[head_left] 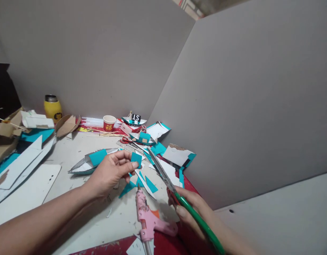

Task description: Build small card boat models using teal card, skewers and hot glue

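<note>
Between the thumb and fingers of my left hand [114,170] is a small teal piece of card [136,158], held up above the table. My right hand [186,203] grips a pair of scissors [163,173] with green handles, blades pointing up and away to the left. Just left of my left hand lies a paper boat [93,161] with a teal cover across its middle. Below the hands rests a pink glue gun [146,216], nozzle pointing away. Teal and white paper scraps [150,184] are scattered under my left hand and the scissors.
A small boat with a black flag [134,120] stands at the back, near a red paper cup [109,123]. Left are a yellow jar [52,108] and large cardboard pieces [22,166]. Folded card [179,154] lies by the grey partition [245,99], with thin sticks [107,134] behind.
</note>
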